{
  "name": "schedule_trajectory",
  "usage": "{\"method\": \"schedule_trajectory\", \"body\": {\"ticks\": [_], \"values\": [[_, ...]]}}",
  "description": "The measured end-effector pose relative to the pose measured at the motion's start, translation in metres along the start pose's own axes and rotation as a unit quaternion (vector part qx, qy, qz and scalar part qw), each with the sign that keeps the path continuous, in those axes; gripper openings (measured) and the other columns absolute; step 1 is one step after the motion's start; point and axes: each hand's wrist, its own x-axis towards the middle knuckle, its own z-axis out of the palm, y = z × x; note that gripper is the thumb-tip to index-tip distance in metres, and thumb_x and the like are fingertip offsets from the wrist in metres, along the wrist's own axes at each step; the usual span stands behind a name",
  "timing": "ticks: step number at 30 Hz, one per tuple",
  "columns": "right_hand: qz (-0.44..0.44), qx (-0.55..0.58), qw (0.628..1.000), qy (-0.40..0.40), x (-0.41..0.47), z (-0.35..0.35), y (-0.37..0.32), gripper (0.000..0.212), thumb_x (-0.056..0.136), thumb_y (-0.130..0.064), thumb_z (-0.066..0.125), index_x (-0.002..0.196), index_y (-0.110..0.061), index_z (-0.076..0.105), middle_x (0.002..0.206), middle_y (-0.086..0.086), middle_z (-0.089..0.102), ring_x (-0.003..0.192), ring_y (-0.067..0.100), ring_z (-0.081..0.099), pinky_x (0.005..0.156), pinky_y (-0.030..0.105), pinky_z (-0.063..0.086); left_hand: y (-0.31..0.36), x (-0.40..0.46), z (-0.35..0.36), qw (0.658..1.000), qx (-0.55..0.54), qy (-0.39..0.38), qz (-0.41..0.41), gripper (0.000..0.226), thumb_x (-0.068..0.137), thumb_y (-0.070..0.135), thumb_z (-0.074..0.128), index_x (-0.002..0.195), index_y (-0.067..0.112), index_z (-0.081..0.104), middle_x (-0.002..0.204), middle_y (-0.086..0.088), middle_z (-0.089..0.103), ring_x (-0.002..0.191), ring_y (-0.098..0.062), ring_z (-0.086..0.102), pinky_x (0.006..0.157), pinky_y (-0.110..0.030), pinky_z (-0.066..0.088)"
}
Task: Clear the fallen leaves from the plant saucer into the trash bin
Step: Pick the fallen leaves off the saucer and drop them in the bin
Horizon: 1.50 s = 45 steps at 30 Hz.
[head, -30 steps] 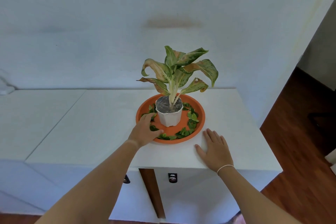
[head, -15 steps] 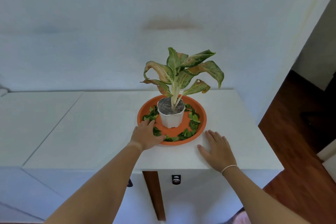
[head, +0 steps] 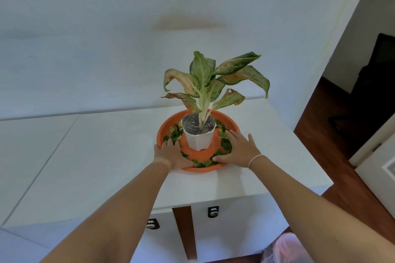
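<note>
An orange plant saucer (head: 170,123) sits on a white cabinet top (head: 106,151). A white pot (head: 198,140) with a variegated plant (head: 205,79) stands in its middle. Several small green fallen leaves (head: 175,134) lie in a ring around the pot. My left hand (head: 173,156) rests on the saucer's front-left rim, fingers reaching in among the leaves. My right hand (head: 239,149) lies over the saucer's right side, fingers spread on the leaves there. A pinkish bin liner (head: 284,247) shows on the floor at the bottom right, blurred.
The cabinet's right edge (head: 310,156) drops to a dark wooden floor (head: 333,139). A white wall rises right behind the plant. Two dark drawer pulls (head: 213,211) sit on the cabinet front. A doorway opens at the right.
My right hand has lifted off the cabinet top and moved onto the saucer's right side. My left hand stays at the front-left rim. The camera has moved closer.
</note>
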Motion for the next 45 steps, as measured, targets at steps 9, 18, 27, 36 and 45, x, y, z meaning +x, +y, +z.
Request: {"method": "schedule_trajectory", "body": {"ticks": [9, 18, 27, 36, 45], "values": [[-0.005, -0.054, 0.997, -0.063, 0.021, -0.006, -0.007, 0.109, 0.069, -0.066, 0.061, 0.153, -0.021, 0.008, 0.159, 0.003, 0.02, 0.149, 0.025, 0.004, 0.118, 0.051, -0.005, 0.009, -0.003, 0.002, 0.998, -0.057, 0.013, -0.012, 0.073, 0.071, 0.064, 0.058, 0.132, 0.025, 0.05, 0.137, -0.001, 0.049, 0.132, -0.027, 0.04, 0.119, -0.047, 0.011], [-0.01, 0.005, 1.0, 0.0, 0.014, 0.0, -0.016, 0.042, 0.077, -0.046, 0.068, 0.107, -0.016, 0.062, 0.096, 0.001, 0.06, 0.11, 0.024, 0.056, 0.115, 0.037, 0.021, 0.031, -0.019, 0.003, 0.984, -0.174, 0.039, -0.022, 0.029, 0.081, 0.017, 0.063, 0.057, 0.016, 0.047, 0.073, -0.004, 0.06, 0.071, -0.019, 0.056, 0.064, -0.025, 0.046], [-0.025, -0.004, 1.0, -0.007, 0.001, 0.0, -0.031, 0.022, 0.089, -0.015, 0.058, 0.109, -0.007, 0.064, 0.107, 0.012, 0.066, 0.096, 0.028, 0.064, 0.082, 0.034, 0.055, 0.045, -0.025, 0.007, 0.974, -0.216, 0.067, -0.024, 0.037, 0.086, 0.019, 0.055, 0.052, 0.015, 0.043, 0.055, 0.001, 0.047, 0.06, -0.017, 0.049, 0.051, -0.02, 0.036], [0.01, 0.139, 0.989, -0.043, -0.018, -0.014, -0.042, 0.027, 0.098, -0.012, 0.038, 0.1, -0.004, 0.063, 0.085, 0.008, 0.053, 0.083, 0.023, 0.049, 0.072, 0.024, 0.036, 0.052, -0.022, 0.01, 0.968, -0.237, 0.073, -0.032, 0.017, 0.081, 0.013, 0.067, 0.067, 0.011, 0.057, 0.071, -0.003, 0.06, 0.068, -0.019, 0.056, 0.056, -0.023, 0.045], [0.045, 0.169, 0.984, -0.028, -0.016, -0.007, -0.04, 0.027, 0.095, -0.007, 0.041, 0.074, -0.008, 0.059, 0.071, 0.001, 0.052, 0.075, 0.021, 0.047, 0.068, 0.022, 0.038, 0.053, -0.026, 0.017, 0.959, -0.257, 0.122, -0.009, 0.045, 0.088, -0.007, 0.036, 0.051, 0.019, 0.035, 0.054, 0.004, 0.038, 0.05, -0.009, 0.036, 0.044, -0.017, 0.025]]}}
